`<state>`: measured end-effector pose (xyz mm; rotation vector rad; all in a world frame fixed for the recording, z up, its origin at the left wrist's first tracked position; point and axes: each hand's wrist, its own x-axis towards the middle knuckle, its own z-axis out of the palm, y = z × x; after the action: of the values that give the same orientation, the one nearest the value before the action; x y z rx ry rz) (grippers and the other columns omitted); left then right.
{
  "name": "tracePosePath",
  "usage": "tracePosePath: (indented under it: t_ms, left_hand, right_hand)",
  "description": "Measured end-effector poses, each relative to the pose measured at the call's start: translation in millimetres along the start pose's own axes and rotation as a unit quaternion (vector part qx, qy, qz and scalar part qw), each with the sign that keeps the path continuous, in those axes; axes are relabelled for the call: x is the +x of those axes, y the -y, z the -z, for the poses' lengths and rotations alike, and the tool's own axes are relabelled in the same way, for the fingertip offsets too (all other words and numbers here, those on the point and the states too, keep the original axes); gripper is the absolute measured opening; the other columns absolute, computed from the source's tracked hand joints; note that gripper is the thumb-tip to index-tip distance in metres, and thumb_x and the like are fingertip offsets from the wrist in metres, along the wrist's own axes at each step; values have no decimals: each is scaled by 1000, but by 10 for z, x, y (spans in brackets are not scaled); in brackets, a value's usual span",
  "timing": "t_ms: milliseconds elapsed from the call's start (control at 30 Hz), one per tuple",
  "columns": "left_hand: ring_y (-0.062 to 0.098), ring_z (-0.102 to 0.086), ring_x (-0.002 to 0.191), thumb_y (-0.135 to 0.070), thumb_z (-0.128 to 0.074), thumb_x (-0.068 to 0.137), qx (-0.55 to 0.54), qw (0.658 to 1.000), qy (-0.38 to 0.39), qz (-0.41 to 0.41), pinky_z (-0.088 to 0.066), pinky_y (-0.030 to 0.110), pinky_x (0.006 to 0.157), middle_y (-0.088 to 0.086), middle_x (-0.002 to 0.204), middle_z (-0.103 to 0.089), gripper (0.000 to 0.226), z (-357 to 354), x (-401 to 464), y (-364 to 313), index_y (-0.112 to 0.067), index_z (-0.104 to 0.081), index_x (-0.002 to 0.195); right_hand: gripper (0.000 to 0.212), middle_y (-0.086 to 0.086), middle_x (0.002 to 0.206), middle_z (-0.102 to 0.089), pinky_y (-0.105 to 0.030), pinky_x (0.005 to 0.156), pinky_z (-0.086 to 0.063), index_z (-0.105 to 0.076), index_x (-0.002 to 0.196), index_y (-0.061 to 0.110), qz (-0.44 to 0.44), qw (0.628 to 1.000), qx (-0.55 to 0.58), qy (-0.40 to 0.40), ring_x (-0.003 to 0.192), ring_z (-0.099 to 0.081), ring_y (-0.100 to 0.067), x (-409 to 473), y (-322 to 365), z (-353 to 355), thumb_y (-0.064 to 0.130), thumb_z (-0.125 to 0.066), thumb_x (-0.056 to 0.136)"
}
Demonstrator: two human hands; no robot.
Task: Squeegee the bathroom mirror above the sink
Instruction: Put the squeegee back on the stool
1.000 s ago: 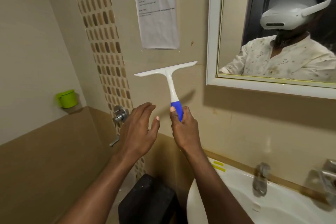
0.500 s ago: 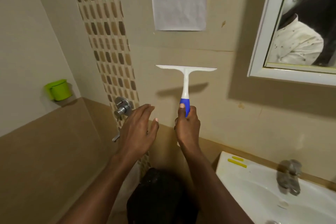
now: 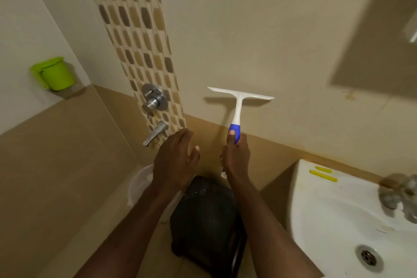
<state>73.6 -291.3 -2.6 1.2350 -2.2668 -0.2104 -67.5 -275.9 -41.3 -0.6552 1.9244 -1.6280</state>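
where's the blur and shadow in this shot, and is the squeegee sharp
Head view: the squeegee in the right hand is fairly sharp and casts a soft shadow on the wall at its left; the sink tap and mirror corner at the right edge are smeared; the tile strip bows from wide-angle distortion.

Sink [image 3: 316,198] lies right of stool [image 3: 203,216]; cup [image 3: 56,74] far left.

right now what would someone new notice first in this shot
The white squeegee with a blue grip, held upright by the right hand in front of the beige wall, mid-frame. Next the bright green cup on the ledge at left, then the white sink at lower right.
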Motion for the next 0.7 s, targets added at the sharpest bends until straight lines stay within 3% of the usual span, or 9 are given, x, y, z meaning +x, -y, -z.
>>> tracePosePath:
  t_ms: [333,500,700]
  left_hand:
    - [25,-25,143,-28,-47,97,39,995,95,-10,-27,43,114,11,155,-27,56,-786,-221,725,-9,-28,147]
    - [20,-10,147,-34,-40,99,54,984,167,11,-14,42,116,5,160,-11,62,-1127,-443,1081,-17,-12,151]
    - [21,-9,147,-35,-40,99,58,972,224,37,-7,41,116,4,160,-10,63,-1493,-771,1399,-17,-10,151]
  right_hand:
    - [26,-5,83,-58,-36,68,-50,-45,98,19,-93,994,-45,16,73,-59,-21,81,-966,-471,43,-35,99]
    - [24,-14,93,-60,-52,83,-53,-43,99,18,-148,986,-66,34,86,-62,-33,67,-1447,-607,40,-34,100]
    - [33,-23,112,-61,-54,93,-49,-49,119,10,-255,965,-55,38,100,-61,-36,50,-2043,-728,34,-37,100]
